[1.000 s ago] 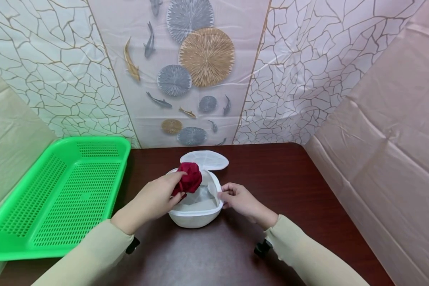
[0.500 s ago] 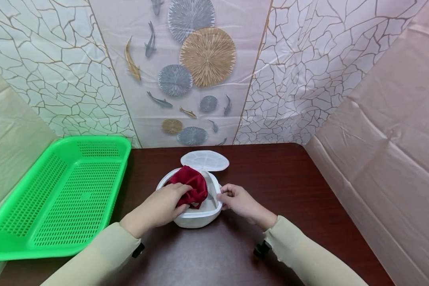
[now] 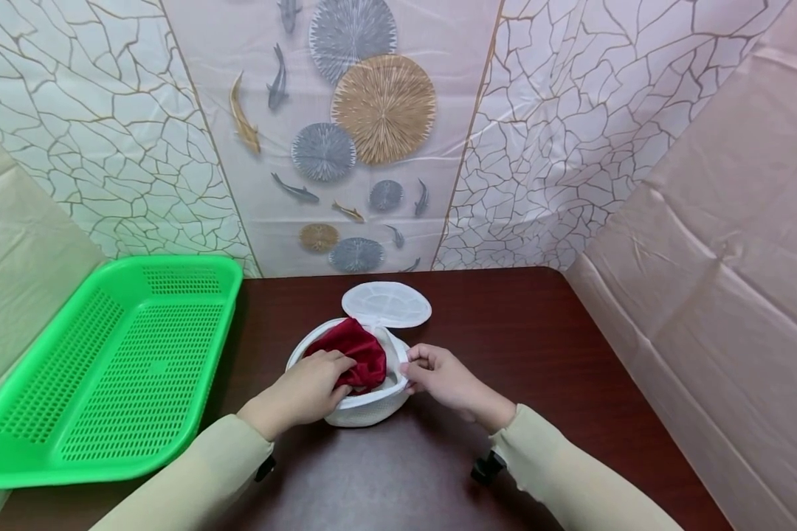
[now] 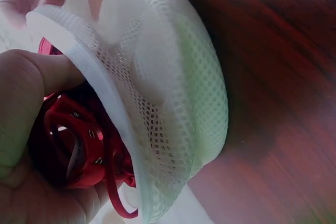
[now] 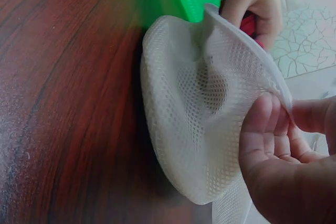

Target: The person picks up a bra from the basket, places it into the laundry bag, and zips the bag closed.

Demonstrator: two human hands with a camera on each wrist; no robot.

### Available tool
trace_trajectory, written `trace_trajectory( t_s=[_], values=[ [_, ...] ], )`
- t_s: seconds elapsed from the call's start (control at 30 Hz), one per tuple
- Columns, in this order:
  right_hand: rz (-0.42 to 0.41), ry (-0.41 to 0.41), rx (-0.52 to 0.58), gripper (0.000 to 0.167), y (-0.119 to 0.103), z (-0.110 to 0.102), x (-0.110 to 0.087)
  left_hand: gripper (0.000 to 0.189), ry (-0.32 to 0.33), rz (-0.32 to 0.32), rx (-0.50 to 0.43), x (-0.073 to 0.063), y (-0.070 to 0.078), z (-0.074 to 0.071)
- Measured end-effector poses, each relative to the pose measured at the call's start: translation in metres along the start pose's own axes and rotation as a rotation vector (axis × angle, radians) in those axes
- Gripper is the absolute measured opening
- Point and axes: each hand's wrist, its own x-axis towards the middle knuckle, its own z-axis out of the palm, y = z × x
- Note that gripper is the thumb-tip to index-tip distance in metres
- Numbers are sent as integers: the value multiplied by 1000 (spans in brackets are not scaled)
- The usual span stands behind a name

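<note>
Patterned wall sheeting [image 3: 383,109], with fish and round motifs, shows at full height only in the head view, as does the open white lid [image 3: 387,304] lying behind the mesh bag [image 3: 365,415]. From the left wrist, small metal loops [image 4: 92,135] and a thin red strap [image 4: 118,200] can be made out on the red garment [image 3: 359,343]; the right wrist view gives the bag's outer netting and puckered wall. Dark reddish-brown wood grain covers the table [image 3: 505,324], and a green basket [image 3: 149,369] fills the left of the head view. At lower centre of that view, the garment sits partly inside the mouth of the bag, with the left hand [image 3: 308,383] gripping it between thumb and fingers at the near rim. To the right, the right hand [image 3: 446,377] pinches the bag's white rim between thumb and curled fingers.
</note>
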Motion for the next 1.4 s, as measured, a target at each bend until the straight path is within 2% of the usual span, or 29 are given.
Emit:
trace_trajectory(
  t_s=[0.23,0.47,0.63,0.73,0.9,1.17,1.4],
  values=[
    [-69,-7,42,15,-9,1,-2,35,-3,-3,18,-2,-1,2],
    [-118,-58,-3,15,-15,3,-6,30,-68,-53,52,-2,6,6],
    [-123,-50,-2,15,-12,1,-7,33,-43,-41,89,-3,5,9],
    [-107,-42,26,17,-10,0,-7,38,-29,-26,68,-5,4,6],
    [-87,-30,66,22,-10,-2,-9,45,-26,-20,-17,-9,5,-6],
    [-58,-16,79,21,-11,-2,-8,56,105,-73,-90,-14,-4,-28],
    [-60,-29,77,23,-10,-2,-8,63,189,-157,-115,-18,-19,-30]
  ],
)
